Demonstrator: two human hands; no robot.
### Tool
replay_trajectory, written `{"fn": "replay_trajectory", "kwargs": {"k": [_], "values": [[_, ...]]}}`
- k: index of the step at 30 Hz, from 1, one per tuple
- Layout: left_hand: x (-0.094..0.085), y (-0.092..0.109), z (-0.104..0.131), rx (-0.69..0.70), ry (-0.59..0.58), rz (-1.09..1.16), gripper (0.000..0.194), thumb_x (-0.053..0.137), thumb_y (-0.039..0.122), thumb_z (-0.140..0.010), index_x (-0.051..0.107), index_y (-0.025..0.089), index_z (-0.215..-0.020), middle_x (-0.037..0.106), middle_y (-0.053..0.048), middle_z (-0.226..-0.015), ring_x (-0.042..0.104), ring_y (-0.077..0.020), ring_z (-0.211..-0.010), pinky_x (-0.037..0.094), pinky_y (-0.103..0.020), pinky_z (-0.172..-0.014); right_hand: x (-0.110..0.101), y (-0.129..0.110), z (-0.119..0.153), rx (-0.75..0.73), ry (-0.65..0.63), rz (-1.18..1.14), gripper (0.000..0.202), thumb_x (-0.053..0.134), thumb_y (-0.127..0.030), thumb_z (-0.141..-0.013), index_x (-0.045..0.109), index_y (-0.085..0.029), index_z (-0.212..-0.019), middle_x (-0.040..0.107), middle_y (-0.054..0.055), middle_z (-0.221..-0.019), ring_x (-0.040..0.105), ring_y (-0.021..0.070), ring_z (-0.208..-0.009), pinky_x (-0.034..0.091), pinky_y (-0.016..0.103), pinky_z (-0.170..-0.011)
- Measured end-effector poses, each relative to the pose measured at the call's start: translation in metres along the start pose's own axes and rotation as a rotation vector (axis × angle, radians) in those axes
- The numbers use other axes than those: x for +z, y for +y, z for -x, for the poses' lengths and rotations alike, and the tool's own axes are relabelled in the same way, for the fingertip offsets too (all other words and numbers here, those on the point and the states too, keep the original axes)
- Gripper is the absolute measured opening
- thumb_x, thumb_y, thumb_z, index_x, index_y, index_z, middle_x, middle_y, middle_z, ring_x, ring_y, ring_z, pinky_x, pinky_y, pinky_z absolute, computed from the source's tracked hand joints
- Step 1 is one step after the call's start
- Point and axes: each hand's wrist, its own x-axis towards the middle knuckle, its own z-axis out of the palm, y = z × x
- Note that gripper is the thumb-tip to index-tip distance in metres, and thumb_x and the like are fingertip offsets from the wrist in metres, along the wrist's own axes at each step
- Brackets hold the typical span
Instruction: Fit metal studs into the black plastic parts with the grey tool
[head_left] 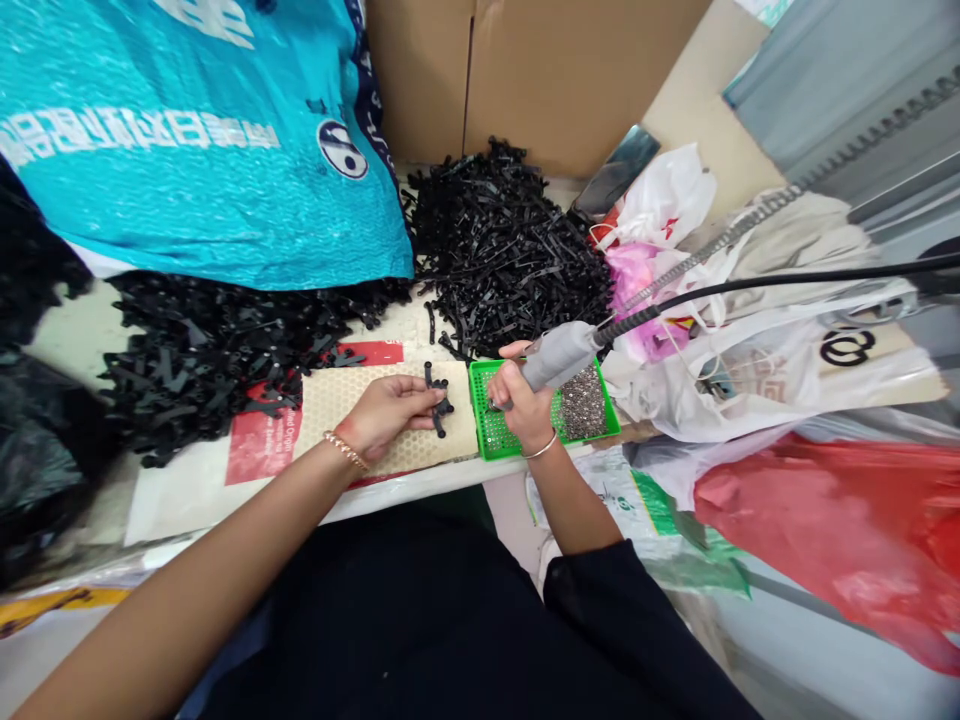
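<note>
Between its thumb and fingers, my left hand [394,410] pinches a small black plastic part [440,402] with several arms, just above a pale dimpled mat [375,455]. My right hand [523,403] is wrapped round a grey electric screwdriver [562,352], whose black cable [697,288] runs off to the right. Its tip points down and left over a green plastic basket [484,455]; the hand hides the tip. Small metal screws [583,405] lie heaped in the basket's right side.
Behind the basket rises a large heap of black plastic parts [510,250]; another heap [195,350] lies left, under a blue sack [210,200]. A cardboard box [540,80] stands at the back. A coiled spring [780,205], plastic bags [787,370] and a phone [616,170] are at right.
</note>
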Motion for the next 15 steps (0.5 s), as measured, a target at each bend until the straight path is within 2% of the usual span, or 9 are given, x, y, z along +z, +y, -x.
{"fn": "replay_trajectory", "kwargs": {"k": [15], "values": [[0.0016,0.001,0.0004,-0.002,0.009,0.01,0.024,0.092,0.021,-0.061,0.071,0.011,-0.066,0.07,-0.005,-0.07,0.066,-0.0117,-0.06,0.058,-0.019,-0.055,0.001,0.0015,-0.0006,-0.011,-0.053,-0.002,0.037,0.066,-0.056,-0.083,0.049,-0.027,-0.099,0.037,-0.01,-0.053,0.04,0.0097,-0.043,0.039,0.027,-0.045]]}}
